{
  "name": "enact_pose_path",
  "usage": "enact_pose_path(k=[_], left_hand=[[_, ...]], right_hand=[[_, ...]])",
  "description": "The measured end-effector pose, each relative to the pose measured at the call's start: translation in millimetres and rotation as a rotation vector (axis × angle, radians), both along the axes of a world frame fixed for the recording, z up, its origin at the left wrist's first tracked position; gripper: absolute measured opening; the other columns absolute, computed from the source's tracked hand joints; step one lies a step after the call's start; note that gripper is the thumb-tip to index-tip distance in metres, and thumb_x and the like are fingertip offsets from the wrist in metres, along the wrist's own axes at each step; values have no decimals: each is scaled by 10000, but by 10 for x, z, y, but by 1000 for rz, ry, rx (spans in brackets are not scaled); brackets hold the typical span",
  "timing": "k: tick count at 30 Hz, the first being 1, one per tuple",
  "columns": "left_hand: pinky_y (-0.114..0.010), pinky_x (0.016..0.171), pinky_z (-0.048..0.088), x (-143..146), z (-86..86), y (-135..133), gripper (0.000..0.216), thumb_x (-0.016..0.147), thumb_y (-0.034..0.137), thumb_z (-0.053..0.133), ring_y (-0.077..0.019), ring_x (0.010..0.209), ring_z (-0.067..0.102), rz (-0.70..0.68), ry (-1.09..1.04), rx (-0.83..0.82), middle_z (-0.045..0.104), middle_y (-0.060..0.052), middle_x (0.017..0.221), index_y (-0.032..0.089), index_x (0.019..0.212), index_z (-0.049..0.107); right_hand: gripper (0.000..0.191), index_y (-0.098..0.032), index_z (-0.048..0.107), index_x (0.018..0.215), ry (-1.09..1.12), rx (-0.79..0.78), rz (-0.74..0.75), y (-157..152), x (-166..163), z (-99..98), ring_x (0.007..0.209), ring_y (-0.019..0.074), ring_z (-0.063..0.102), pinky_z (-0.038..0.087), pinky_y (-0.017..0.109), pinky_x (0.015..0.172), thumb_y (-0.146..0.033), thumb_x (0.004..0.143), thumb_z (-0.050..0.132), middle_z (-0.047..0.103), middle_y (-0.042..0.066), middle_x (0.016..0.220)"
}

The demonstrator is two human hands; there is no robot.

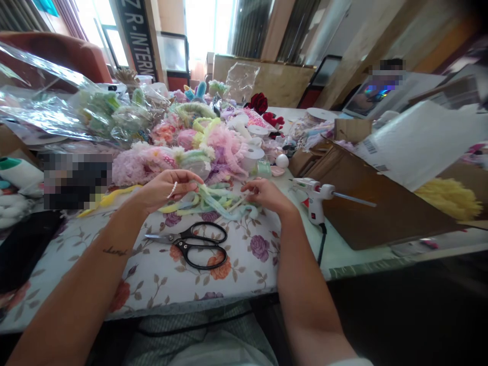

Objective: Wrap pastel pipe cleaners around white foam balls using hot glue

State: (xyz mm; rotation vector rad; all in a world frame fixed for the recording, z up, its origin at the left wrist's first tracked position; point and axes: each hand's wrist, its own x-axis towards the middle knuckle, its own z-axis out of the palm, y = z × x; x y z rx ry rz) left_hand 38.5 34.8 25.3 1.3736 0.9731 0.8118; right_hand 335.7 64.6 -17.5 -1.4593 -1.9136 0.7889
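Note:
My left hand (175,189), with a white beaded ring or band on it, pinches a pale green end of soft, fuzzy chenille strips (213,199). The strips lie in a loose tangle of green, yellow and light blue between my hands. On the right of the tangle, my right hand (270,195) has its fingers closed at a thin pale strip; its fingertips are partly hidden. Black-handled scissors (190,245) lie on the floral cloth (244,277) below both hands, blades toward the left. A yellow strip (110,198) passes behind my left wrist.
A white glue gun (315,198) stands to the right of my right hand, its cord hanging downward. Beyond it is a large cardboard box (366,203). Pastel fluffy trims (224,147), spools and clear plastic wrap (41,109) crowd the back. A dark pouch (26,249) lies left.

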Motion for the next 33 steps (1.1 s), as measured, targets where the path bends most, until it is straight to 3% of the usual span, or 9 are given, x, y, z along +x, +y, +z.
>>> enact_pose_path(k=[5,12,17,19,20,23,26,29,33], left_hand=[[-186,397,249,-28,14,-31,264,658,297,799,-31,440,333,43,-15,-2,580,-13,650,163,879,746],[-175,401,241,-149,-1,-16,239,699,301,780,-26,457,334,116,-20,10,597,-22,691,167,894,748],[-181,428,279,-44,73,16,257,726,287,762,-34,490,357,64,-81,74,605,-28,746,178,958,745],[-183,427,273,75,113,34,253,727,282,756,-40,490,351,42,-89,89,560,-9,686,175,957,745],[-184,421,261,147,130,44,253,731,283,750,-45,488,349,19,-80,92,533,1,655,173,959,744],[-192,419,249,378,160,70,245,738,258,730,-50,483,337,-41,-25,119,504,13,630,162,962,741],[-195,432,260,558,175,87,214,749,230,708,-46,486,344,-58,11,139,555,-1,676,148,945,733],[-196,424,247,613,192,101,205,753,221,702,-40,475,352,-41,0,109,590,-18,711,131,936,721],[-194,402,212,512,200,129,220,739,245,731,-28,453,344,-25,-60,77,590,-21,709,125,922,717]], right_hand=[[139,-202,673,545,-7,78,-4,1,19,-20,532,119,530,420,251,524,-80,563,735,614,-26,624],[92,-200,715,660,-96,342,-423,56,256,9,610,184,562,446,335,674,-125,659,663,667,21,652],[130,-188,737,699,-93,351,-439,113,83,-27,687,220,614,469,355,727,-83,641,686,694,58,722],[76,-189,741,781,88,349,-377,44,-56,43,676,197,614,484,331,701,-222,718,711,706,50,765],[150,-190,740,840,229,310,-292,-12,-134,90,684,186,616,492,315,685,-313,763,700,712,46,787],[384,-217,689,1093,559,40,121,-206,-349,220,740,153,620,493,253,651,-437,778,708,713,26,875],[338,-220,692,1007,646,-141,291,-303,-432,271,575,94,533,423,197,507,-437,753,743,656,-20,751],[306,-202,636,730,796,-144,132,-235,-345,254,444,75,407,349,199,409,-490,730,741,526,-53,564],[380,-220,538,633,935,110,-355,-33,-129,200,388,66,276,248,202,348,-538,679,741,373,-87,477]])
